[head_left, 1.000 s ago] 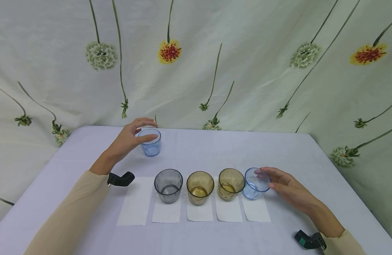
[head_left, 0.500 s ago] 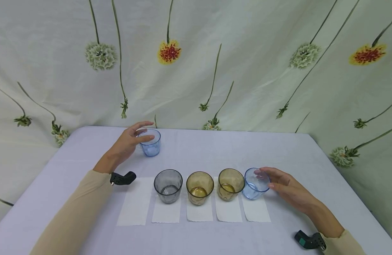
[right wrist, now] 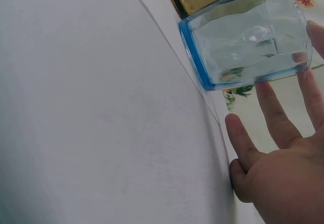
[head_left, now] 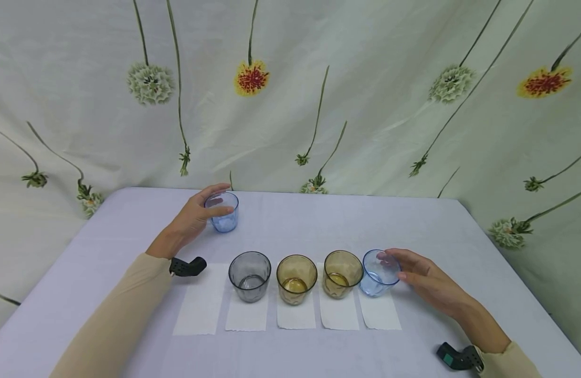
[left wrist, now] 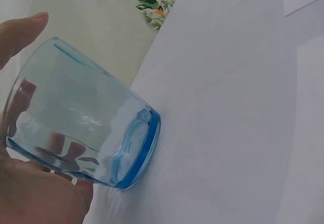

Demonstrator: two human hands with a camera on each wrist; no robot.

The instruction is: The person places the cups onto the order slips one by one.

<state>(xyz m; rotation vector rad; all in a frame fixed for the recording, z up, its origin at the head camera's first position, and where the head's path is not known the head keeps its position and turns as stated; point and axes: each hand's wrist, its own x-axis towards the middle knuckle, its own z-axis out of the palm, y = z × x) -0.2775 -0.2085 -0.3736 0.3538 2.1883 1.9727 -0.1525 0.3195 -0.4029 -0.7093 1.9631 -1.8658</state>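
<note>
In the head view my left hand [head_left: 192, 214] reaches around a clear blue glass [head_left: 224, 216] at the back left of the table. Its thumb crosses the near side and its fingers lie behind. The left wrist view shows the thumb [left wrist: 25, 32] slightly apart from the rim and other fingers through the glass wall. At the right end of a row, another blue glass [head_left: 376, 273] stands on a white paper strip. My right hand [head_left: 429, 283] is beside it, straight fingers [right wrist: 276, 110] touching its side near the rim, thumb at the rim.
Left of the right blue glass stand two amber glasses [head_left: 341, 274] [head_left: 296, 281] and a grey glass [head_left: 250, 277], each on its paper strip. A bare paper strip [head_left: 201, 299] lies at the row's left end. Behind the table [head_left: 290, 354] hangs a flower-print cloth [head_left: 366, 94].
My left hand has moved slightly right and lower, its thumb now farther across the back blue glass. The glasses and my right hand have kept their places.
</note>
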